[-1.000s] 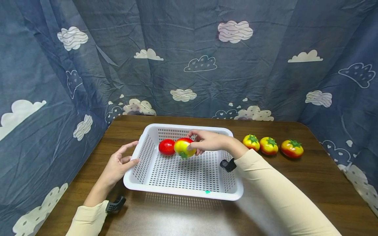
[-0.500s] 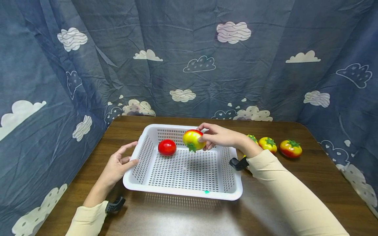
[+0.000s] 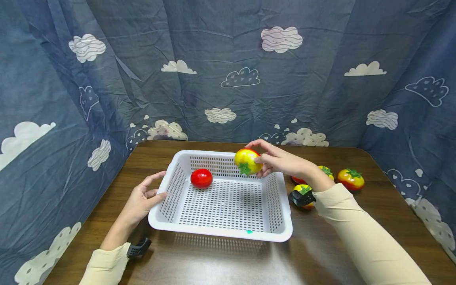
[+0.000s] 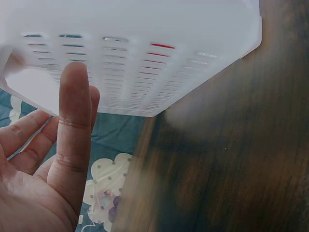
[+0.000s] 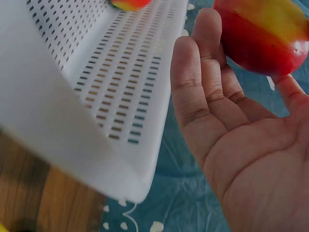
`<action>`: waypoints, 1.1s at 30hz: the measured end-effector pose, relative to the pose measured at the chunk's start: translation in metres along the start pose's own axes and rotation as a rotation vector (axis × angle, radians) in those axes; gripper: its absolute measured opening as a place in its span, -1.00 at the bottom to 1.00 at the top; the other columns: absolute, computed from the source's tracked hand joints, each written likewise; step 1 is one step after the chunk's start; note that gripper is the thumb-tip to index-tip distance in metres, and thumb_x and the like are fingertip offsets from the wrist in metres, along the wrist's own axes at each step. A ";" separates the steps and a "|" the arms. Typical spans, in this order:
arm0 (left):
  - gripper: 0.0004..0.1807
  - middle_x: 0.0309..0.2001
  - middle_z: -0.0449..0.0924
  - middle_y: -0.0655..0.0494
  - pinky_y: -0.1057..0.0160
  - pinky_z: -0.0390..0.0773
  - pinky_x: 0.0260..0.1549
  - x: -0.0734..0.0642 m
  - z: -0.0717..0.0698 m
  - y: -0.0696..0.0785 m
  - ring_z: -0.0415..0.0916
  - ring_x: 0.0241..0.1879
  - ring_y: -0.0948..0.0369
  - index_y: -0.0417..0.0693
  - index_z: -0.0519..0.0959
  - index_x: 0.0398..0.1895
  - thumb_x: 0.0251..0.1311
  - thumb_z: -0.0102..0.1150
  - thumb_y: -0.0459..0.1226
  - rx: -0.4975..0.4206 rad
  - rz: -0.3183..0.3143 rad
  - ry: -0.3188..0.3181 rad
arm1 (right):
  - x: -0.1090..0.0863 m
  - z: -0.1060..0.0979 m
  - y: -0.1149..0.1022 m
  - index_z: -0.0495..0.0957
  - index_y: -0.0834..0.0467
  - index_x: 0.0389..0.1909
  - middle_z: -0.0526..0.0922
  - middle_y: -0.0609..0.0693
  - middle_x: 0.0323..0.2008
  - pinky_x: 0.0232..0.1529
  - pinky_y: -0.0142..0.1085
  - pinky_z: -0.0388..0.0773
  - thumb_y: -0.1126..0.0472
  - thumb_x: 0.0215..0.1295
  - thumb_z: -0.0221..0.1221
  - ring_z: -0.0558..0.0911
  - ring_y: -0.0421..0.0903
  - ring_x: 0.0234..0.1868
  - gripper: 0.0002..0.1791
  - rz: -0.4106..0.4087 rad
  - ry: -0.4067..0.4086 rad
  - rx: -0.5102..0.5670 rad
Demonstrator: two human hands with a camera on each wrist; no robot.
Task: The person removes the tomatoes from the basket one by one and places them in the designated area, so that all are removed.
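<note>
My right hand (image 3: 283, 160) pinches a yellow-and-red toy tomato (image 3: 242, 157) between thumb and fingers, above the back right part of a white plastic basket (image 3: 221, 233). The tomato's green leafy top faces down toward the front. In the right wrist view, its red side (image 5: 256, 48) shows at the fingertips. A second toy tomato (image 3: 201, 178), red side up, lies inside the basket at the back left. My left hand (image 3: 140, 200) is at the basket's left side, fingers loosely spread at the rim; in the left wrist view the thumb (image 4: 75, 111) stands straight before the slotted wall.
Several more toy tomatoes (image 3: 350, 179) rest on the wooden table (image 3: 384, 221) right of the basket. One nearer tomato (image 3: 303, 188) is partly covered by the black wrist camera (image 3: 301, 198). A blue curtain (image 3: 228, 99) with cloud prints hangs behind the table.
The right hand has moved right and upward with the held tomato, from beside the red one to over the basket's back right. The left hand and basket have stayed put.
</note>
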State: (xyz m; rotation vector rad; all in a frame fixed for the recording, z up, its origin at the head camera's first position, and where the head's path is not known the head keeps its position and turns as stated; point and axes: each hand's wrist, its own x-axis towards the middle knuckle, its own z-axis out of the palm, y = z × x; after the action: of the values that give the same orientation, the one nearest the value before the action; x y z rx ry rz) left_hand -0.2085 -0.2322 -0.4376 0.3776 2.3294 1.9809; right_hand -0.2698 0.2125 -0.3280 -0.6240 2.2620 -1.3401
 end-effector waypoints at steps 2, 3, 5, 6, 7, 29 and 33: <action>-0.22 -0.09 0.78 -0.21 0.05 0.84 -0.36 0.000 0.000 0.000 0.82 -0.23 0.23 -0.23 0.22 0.63 0.39 0.27 -0.50 -0.001 0.003 -0.002 | -0.005 -0.003 0.001 0.14 0.02 0.57 0.40 0.29 0.36 -0.08 -0.22 0.79 0.13 0.64 -0.04 0.73 0.12 -0.17 -0.44 -0.005 0.012 0.027; -0.22 -0.09 0.78 -0.22 0.05 0.84 -0.36 0.000 0.001 0.000 0.82 -0.22 0.23 -0.23 0.22 0.63 0.39 0.27 -0.50 0.000 0.002 -0.002 | -0.008 -0.005 0.001 0.14 0.02 0.58 0.41 0.30 0.35 -0.08 -0.22 0.79 0.14 0.64 -0.06 0.74 0.12 -0.18 -0.44 -0.005 0.020 0.035; -0.22 -0.08 0.78 -0.25 0.05 0.84 -0.35 0.000 0.001 0.000 0.82 -0.22 0.23 -0.22 0.22 0.63 0.39 0.27 -0.49 -0.001 -0.001 -0.002 | -0.013 -0.010 0.002 0.12 0.04 0.58 0.40 0.31 0.35 -0.08 -0.23 0.79 0.17 0.63 -0.08 0.74 0.12 -0.19 -0.43 -0.003 0.033 0.050; -0.22 -0.08 0.77 -0.26 0.05 0.84 -0.35 0.000 0.001 0.001 0.83 -0.22 0.23 -0.22 0.22 0.63 0.39 0.27 -0.49 0.000 -0.003 -0.002 | -0.016 -0.012 0.003 0.12 0.04 0.58 0.40 0.31 0.34 -0.07 -0.22 0.80 0.17 0.63 -0.09 0.75 0.13 -0.20 -0.43 -0.001 0.041 0.055; -0.22 -0.08 0.77 -0.27 0.05 0.84 -0.35 0.001 0.002 0.001 0.83 -0.22 0.23 -0.22 0.22 0.63 0.39 0.27 -0.49 0.002 -0.004 -0.002 | -0.019 -0.014 0.004 0.12 0.05 0.57 0.41 0.32 0.34 -0.06 -0.22 0.80 0.18 0.63 -0.09 0.75 0.14 -0.19 -0.43 0.001 0.047 0.062; -0.22 -0.13 0.79 -0.09 0.05 0.84 -0.35 -0.001 0.000 0.003 0.82 -0.22 0.22 -0.21 0.24 0.62 0.38 0.29 -0.49 0.002 -0.013 0.005 | -0.079 -0.044 0.029 0.10 -0.04 0.49 0.52 0.13 0.13 -0.06 -0.18 0.80 0.14 0.70 -0.21 0.76 0.09 -0.19 -0.56 0.056 0.191 0.171; -0.22 -0.11 0.79 -0.10 0.05 0.84 -0.35 -0.001 0.000 0.002 0.82 -0.21 0.22 -0.21 0.23 0.63 0.38 0.29 -0.49 0.001 -0.011 0.004 | -0.088 -0.048 0.037 0.17 -0.15 0.43 0.53 0.07 0.11 -0.10 -0.19 0.79 0.16 0.67 -0.22 0.73 0.05 -0.23 -0.59 0.082 0.220 0.194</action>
State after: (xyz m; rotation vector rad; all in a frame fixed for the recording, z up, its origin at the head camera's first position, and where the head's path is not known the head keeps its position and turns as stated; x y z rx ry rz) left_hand -0.2073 -0.2318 -0.4354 0.3610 2.3300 1.9777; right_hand -0.2328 0.3127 -0.3278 -0.3286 2.2585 -1.6311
